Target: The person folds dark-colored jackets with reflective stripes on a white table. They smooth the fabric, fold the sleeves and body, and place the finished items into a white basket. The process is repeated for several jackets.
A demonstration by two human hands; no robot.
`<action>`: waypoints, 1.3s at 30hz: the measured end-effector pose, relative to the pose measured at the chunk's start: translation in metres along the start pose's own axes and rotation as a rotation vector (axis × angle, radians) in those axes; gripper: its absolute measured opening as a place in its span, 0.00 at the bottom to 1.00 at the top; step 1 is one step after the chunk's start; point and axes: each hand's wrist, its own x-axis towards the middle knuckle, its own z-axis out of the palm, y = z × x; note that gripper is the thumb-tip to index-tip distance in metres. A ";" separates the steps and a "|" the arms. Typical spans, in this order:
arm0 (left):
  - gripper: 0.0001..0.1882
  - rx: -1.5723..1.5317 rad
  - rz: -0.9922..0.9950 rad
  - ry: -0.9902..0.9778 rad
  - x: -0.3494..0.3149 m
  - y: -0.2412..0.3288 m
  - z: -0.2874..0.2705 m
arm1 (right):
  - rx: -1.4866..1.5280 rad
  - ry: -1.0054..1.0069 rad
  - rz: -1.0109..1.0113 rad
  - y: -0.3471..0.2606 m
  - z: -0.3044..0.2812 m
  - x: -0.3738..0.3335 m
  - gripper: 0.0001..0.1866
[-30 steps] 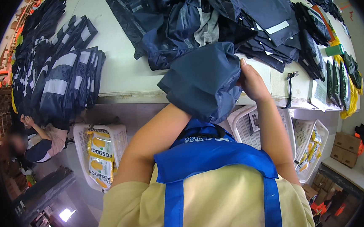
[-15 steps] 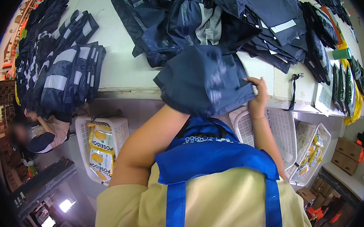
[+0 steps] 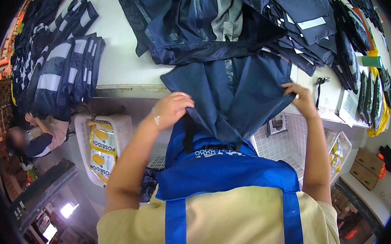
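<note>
A dark navy fabric piece (image 3: 247,89), with a pale taped seam down its middle, is spread between my hands over the table's front edge. Its lower part sags in front of my blue apron (image 3: 226,176). My left hand (image 3: 174,109) pinches the left edge, fingers closed. On the right edge, my right hand (image 3: 301,97) grips the cloth between thumb and fingers. Just beyond lies a navy jacket (image 3: 193,29) with grey mesh lining and a small label, its hem against the held piece.
Navy pieces with white tags (image 3: 304,28) are stacked at the right of the white table (image 3: 114,66). Folded navy garments with reflective bands (image 3: 56,70) sit left. White baskets (image 3: 126,131) (image 3: 276,146) stand below the edge. Another person (image 3: 38,137) works at far left.
The bunched fabric has been opened out flat between my hands. My left hand has come out from under it and moved left to its edge; my right hand has shifted right.
</note>
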 end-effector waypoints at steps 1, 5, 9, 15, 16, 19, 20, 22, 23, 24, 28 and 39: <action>0.09 0.066 -0.038 -0.092 -0.004 -0.017 -0.006 | -0.150 0.028 0.072 0.023 -0.019 0.004 0.14; 0.07 0.104 -0.108 -0.152 0.010 -0.041 -0.021 | -0.524 0.326 0.023 0.007 -0.014 0.026 0.25; 0.12 0.083 -0.151 0.012 0.001 -0.039 -0.009 | -0.279 0.248 -0.222 -0.089 0.056 0.025 0.25; 0.11 -0.021 -0.210 0.177 0.009 -0.034 -0.025 | -0.340 -0.145 -0.324 -0.119 0.109 0.015 0.14; 0.10 -0.058 -0.253 0.217 0.006 -0.036 -0.032 | -0.348 -0.229 -0.331 -0.125 0.103 0.003 0.14; 0.11 0.269 -0.248 0.317 0.002 -0.048 -0.019 | -0.427 -0.391 -0.224 -0.090 0.121 -0.023 0.11; 0.12 0.417 -0.215 0.350 0.001 -0.051 -0.010 | -0.426 -0.407 -0.187 -0.079 0.126 -0.025 0.11; 0.14 0.383 -0.373 0.544 -0.007 -0.047 0.003 | -0.233 -0.178 -0.207 -0.094 0.123 0.000 0.12; 0.19 0.300 -0.489 0.676 -0.010 -0.039 0.012 | -0.132 -0.064 -0.212 -0.102 0.126 0.014 0.13; 0.26 0.214 -0.604 0.809 -0.011 -0.031 0.020 | -0.167 0.028 -0.226 -0.108 0.131 0.027 0.17; 0.33 -0.834 -0.832 0.989 -0.008 -0.008 0.037 | -0.531 0.122 -0.342 -0.099 0.158 0.057 0.22; 0.30 0.062 -0.225 0.402 0.049 0.076 0.001 | -0.546 -0.108 -0.189 -0.098 0.112 0.224 0.14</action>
